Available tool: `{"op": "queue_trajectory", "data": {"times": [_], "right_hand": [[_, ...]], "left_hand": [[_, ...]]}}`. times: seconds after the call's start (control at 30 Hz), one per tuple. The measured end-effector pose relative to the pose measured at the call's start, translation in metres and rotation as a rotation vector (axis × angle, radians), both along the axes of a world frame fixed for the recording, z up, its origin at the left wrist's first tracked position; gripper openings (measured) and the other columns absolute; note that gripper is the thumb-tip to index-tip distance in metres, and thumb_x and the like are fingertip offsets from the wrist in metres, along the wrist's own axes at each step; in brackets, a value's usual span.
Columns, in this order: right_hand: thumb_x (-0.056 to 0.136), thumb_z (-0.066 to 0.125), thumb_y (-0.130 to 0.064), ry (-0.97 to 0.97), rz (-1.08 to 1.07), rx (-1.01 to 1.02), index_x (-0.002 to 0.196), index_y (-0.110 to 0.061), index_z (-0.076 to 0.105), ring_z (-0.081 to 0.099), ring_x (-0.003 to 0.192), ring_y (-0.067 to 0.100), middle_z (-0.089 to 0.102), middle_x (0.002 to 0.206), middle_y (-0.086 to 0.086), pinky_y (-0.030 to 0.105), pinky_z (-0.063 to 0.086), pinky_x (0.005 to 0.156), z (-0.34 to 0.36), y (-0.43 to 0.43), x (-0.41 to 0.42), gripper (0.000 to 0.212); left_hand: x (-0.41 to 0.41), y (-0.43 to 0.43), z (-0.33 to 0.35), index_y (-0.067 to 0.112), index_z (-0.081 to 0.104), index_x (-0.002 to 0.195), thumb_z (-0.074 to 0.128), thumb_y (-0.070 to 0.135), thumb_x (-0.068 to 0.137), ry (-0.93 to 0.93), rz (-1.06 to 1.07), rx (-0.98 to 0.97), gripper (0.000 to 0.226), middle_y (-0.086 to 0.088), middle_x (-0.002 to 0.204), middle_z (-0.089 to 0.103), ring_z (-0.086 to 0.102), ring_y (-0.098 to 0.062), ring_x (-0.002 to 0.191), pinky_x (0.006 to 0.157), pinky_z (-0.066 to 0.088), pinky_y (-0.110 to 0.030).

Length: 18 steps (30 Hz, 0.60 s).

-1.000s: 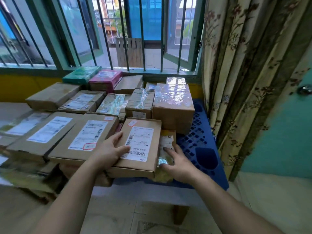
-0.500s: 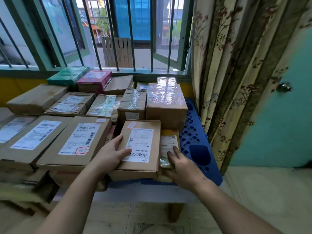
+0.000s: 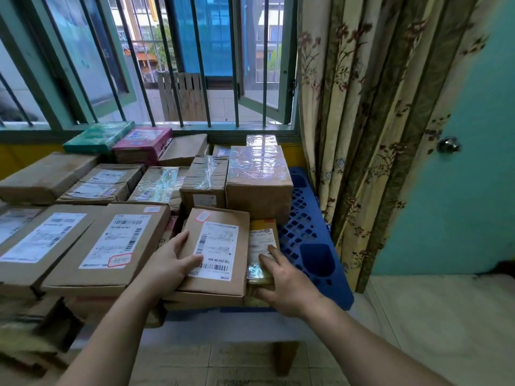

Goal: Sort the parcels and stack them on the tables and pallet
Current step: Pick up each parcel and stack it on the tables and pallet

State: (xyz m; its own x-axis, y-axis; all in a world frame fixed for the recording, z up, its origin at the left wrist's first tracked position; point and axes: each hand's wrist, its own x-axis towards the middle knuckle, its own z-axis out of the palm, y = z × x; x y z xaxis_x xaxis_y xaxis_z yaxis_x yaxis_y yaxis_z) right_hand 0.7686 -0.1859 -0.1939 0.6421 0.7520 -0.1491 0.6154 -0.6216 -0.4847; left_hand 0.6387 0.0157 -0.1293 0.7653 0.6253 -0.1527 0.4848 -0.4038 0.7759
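Near the blue pallet [image 3: 315, 227] edge, left hand [image 3: 172, 263] lies flat on labelled box [image 3: 220, 274], right hand [image 3: 281, 277] flat on yellow parcel [image 3: 263, 238], gripping neither. A shove could tip either off.

- The near end of the yellow parcel [image 3: 263, 246] is hidden under the right hand [image 3: 284, 280].
- That hand's thumb is out of sight, perhaps down between the parcel and the brown box [image 3: 220, 218].
- By the left hand [image 3: 170, 263], the small print on the label [image 3: 217, 252] is too fine to read.
- Left of that hand, the parcels [image 3: 16, 227] are cut by the picture's edge, and the stack [image 3: 33, 330] below is blurred.
- Right of the right hand, parcels cover most of the blue pallet [image 3: 309, 232].
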Motion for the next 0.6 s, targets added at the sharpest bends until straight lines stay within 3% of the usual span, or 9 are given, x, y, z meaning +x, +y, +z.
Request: {"op": "queue_trajectory", "data": {"times": [0.17, 0.27, 0.37, 0.43, 0.5, 0.53, 0.6], "right_hand": [[0.091, 0.064, -0.042, -0.005, -0.019, -0.012, 0.157, -0.024, 0.018, 0.018, 0.149, 0.020, 0.001, 0.166, -0.004, 0.032, 0.022, 0.119, 0.003, -0.007, 0.003, 0.083], [0.089, 0.063, -0.035, 0.040, -0.025, -0.036, 0.157, -0.027, 0.015, 0.004, 0.151, 0.021, 0.001, 0.165, -0.004, 0.037, 0.014, 0.122, 0.011, -0.017, 0.011, 0.084], [0.091, 0.055, -0.019, 0.214, -0.137, 0.233, 0.156, -0.026, 0.019, 0.015, 0.148, 0.016, 0.018, 0.163, -0.004, 0.036, 0.021, 0.121, 0.028, -0.021, 0.021, 0.074], [0.098, 0.049, -0.021, 0.367, -0.242, 0.440, 0.156, -0.027, 0.022, 0.028, 0.142, 0.013, 0.028, 0.156, -0.009, 0.028, 0.029, 0.114, 0.041, -0.017, 0.024, 0.064], [0.101, 0.047, -0.034, 0.433, -0.286, 0.494, 0.156, -0.031, 0.019, 0.041, 0.133, 0.014, 0.034, 0.152, -0.008, 0.029, 0.042, 0.105, 0.049, -0.011, 0.028, 0.062], [0.101, 0.048, -0.038, 0.452, -0.299, 0.497, 0.156, -0.032, 0.017, 0.048, 0.125, 0.013, 0.036, 0.151, -0.007, 0.026, 0.050, 0.093, 0.050, -0.008, 0.032, 0.063], [0.100, 0.053, -0.036, 0.472, -0.351, 0.495, 0.157, -0.029, 0.015, 0.056, 0.109, 0.012, 0.037, 0.149, -0.003, 0.016, 0.052, 0.065, 0.052, -0.004, 0.038, 0.068]], "left_hand": [[-0.001, -0.004, 0.004, 0.027, 0.029, 0.149, 0.066, 0.024, 0.089, -0.026, 0.004, 0.035, 0.071, 0.001, 0.146, 0.043, 0.044, -0.005, 0.101, 0.080, 0.034, -0.019], [0.006, -0.015, 0.006, 0.027, 0.027, 0.150, 0.066, 0.023, 0.088, -0.045, -0.030, 0.024, 0.073, 0.001, 0.145, 0.043, 0.045, -0.006, 0.105, 0.086, 0.035, -0.022], [0.019, -0.028, 0.006, 0.028, 0.025, 0.150, 0.066, 0.023, 0.088, -0.050, -0.064, -0.005, 0.074, 0.001, 0.143, 0.044, 0.052, -0.005, 0.098, 0.077, 0.042, -0.017], [0.027, -0.035, 0.007, 0.028, 0.026, 0.149, 0.067, 0.023, 0.088, -0.073, -0.060, -0.029, 0.074, 0.001, 0.144, 0.043, 0.054, -0.008, 0.102, 0.084, 0.047, -0.021], [0.035, -0.043, 0.006, 0.026, 0.028, 0.149, 0.067, 0.023, 0.087, -0.102, -0.057, -0.076, 0.073, 0.000, 0.145, 0.043, 0.052, -0.011, 0.109, 0.095, 0.045, -0.027], [0.039, -0.049, 0.005, 0.026, 0.029, 0.149, 0.067, 0.022, 0.088, -0.111, -0.069, -0.086, 0.072, 0.001, 0.146, 0.043, 0.051, -0.011, 0.111, 0.096, 0.043, -0.027], [0.047, -0.060, 0.002, 0.024, 0.026, 0.150, 0.065, 0.024, 0.089, -0.112, -0.115, -0.077, 0.072, 0.003, 0.146, 0.041, 0.049, -0.008, 0.112, 0.093, 0.041, -0.023]]}}
